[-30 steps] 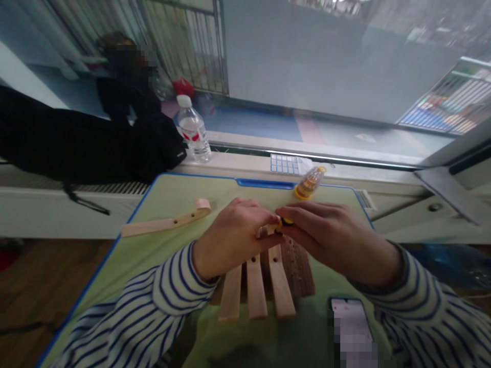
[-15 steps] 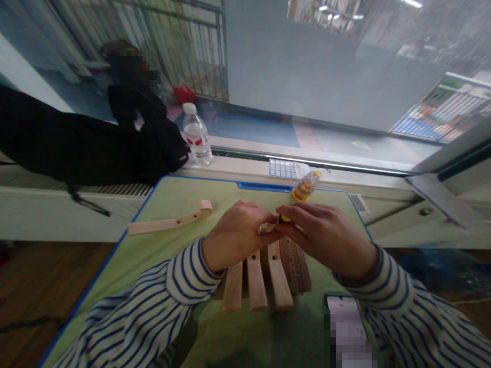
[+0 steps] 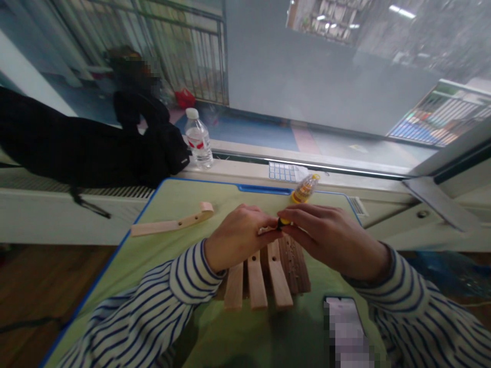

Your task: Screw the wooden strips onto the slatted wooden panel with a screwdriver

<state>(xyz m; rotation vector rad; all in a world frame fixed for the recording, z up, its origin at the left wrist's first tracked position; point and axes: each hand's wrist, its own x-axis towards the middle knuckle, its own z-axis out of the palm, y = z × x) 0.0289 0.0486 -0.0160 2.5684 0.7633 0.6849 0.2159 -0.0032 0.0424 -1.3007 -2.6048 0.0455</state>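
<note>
My right hand is closed in a pinch around a small yellow-and-black object, whose kind I cannot make out. Close against it, my left hand is closed too, its thumb and finger pressed together at that object; what they hold is mostly hidden. Below the hands, pale wooden pieces with holes, among them the middle piece, lie side by side across a brown grooved wooden block. My left hand hides the upper ends of some. A similar holed wooden piece with a curved end lies at the left.
The green table has a blue rim. A clear bottle with yellow parts is at its back edge, a phone at the front right. On the sill stand a water bottle and a black bag or garment.
My hands have drawn slightly closer together around the small yellow-and-black object, which now shows more black. The pale bit between my left fingers is less visible. The wooden pieces have not moved.
</note>
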